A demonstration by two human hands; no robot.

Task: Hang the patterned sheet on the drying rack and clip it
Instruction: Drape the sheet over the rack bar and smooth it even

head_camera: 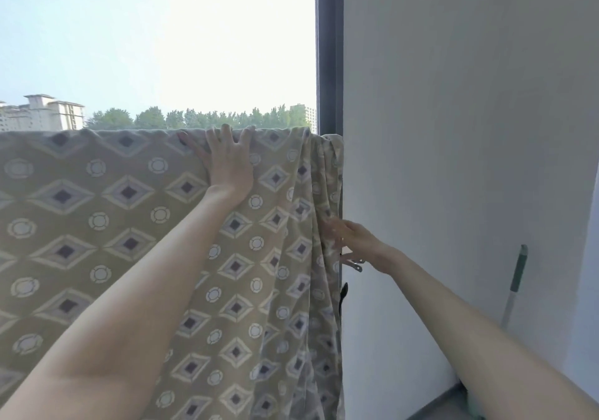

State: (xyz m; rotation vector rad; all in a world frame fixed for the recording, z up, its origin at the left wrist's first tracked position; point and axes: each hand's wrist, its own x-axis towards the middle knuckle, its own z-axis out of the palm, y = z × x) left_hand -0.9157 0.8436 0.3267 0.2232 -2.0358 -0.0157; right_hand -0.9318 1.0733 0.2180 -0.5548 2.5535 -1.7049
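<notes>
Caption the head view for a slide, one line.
Left hand presses the patterned sheet at its top edge while the right hand works its bunched side by the wall.

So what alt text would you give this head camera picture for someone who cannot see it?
A patterned sheet hangs over a high rail by a window; the left hand presses flat on its top edge. The right hand touches its bunched right side, holding a clip.

Left hand (pixel 228 160) flat atop hung patterned sheet (pixel 97 225); right hand (pixel 359 241) at bunched edge.
</notes>
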